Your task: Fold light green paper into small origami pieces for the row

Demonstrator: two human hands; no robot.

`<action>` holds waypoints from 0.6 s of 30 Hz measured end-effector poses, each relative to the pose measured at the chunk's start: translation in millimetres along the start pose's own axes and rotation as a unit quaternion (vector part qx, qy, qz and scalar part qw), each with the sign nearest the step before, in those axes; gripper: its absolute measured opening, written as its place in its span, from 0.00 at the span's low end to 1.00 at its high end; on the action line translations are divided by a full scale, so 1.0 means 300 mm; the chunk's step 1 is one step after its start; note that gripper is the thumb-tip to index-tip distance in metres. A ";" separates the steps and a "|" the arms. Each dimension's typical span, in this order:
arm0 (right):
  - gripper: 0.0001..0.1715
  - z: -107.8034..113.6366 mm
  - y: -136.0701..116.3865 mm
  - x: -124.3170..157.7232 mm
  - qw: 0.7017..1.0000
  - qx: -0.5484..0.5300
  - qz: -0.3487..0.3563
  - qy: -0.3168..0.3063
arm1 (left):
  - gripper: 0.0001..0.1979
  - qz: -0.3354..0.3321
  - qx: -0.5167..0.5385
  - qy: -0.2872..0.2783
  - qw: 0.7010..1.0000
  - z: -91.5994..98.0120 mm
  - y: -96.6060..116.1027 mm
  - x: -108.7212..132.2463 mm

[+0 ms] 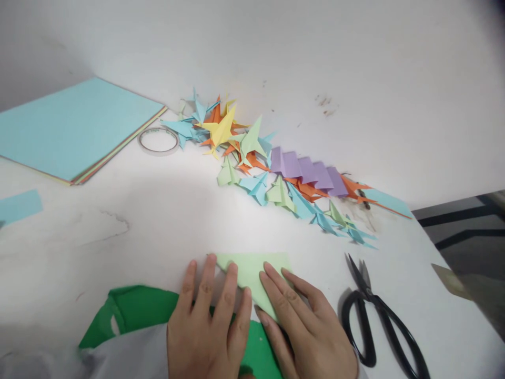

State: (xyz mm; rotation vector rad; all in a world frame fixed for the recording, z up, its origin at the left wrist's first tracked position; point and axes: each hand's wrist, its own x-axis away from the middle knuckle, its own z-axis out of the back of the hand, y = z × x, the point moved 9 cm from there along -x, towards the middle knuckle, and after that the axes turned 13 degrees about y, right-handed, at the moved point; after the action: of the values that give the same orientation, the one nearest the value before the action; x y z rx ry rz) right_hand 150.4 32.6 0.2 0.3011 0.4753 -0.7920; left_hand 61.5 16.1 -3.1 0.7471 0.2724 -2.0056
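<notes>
A light green sheet of paper [252, 268], folded to a point toward me, lies flat on the white table under both hands. My left hand [211, 316] rests with its fingers stretched out, the tips on the paper's left edge. On the right part of the paper lies my right hand [303, 326], fingers extended and pressing it down; they cover its right side. Beneath my hands and wrists is a green piece of material [145, 305], partly hidden. Black-handled scissors [369, 300] lie just right of my right hand, blades slightly apart.
Folded paper shapes [252, 142] in several colours line the table's back, with a purple pleated strip [307, 168] among them. A stack of coloured paper [87, 126] and a tape roll [158, 141] lie at back left. A blue strip [21, 206] is at the left edge.
</notes>
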 end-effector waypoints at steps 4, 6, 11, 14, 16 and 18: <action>0.25 -0.001 0.001 0.002 1.000 0.001 0.000 0.000 | 0.28 0.003 -0.001 -0.002 1.000 -0.002 -0.004 -0.002; 0.26 -0.004 -0.001 0.005 1.000 0.002 0.004 -0.005 | 0.28 0.002 -0.001 -0.013 1.000 -0.008 -0.002 -0.003; 0.26 -0.007 -0.001 0.009 1.000 0.003 0.007 -0.008 | 0.28 0.025 -0.001 -0.022 0.999 -0.007 -0.014 -0.008; 0.26 -0.004 0.000 0.004 1.000 0.002 0.002 -0.003 | 0.29 0.007 -0.001 -0.042 0.999 -0.011 -0.011 -0.011; 0.25 0.000 0.002 -0.001 1.000 -0.001 -0.005 0.002 | 0.29 0.002 0.000 -0.054 0.999 -0.015 -0.010 -0.013; 0.24 0.004 0.001 -0.006 1.000 -0.003 -0.007 0.008 | 0.30 0.027 0.000 -0.042 0.999 -0.009 -0.022 -0.018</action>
State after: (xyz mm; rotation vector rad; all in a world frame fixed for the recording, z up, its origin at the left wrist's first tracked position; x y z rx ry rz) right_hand 150.1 33.3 2.3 0.2984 0.4948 -0.8026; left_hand 58.9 24.6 -2.7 0.6622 0.2004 -1.9798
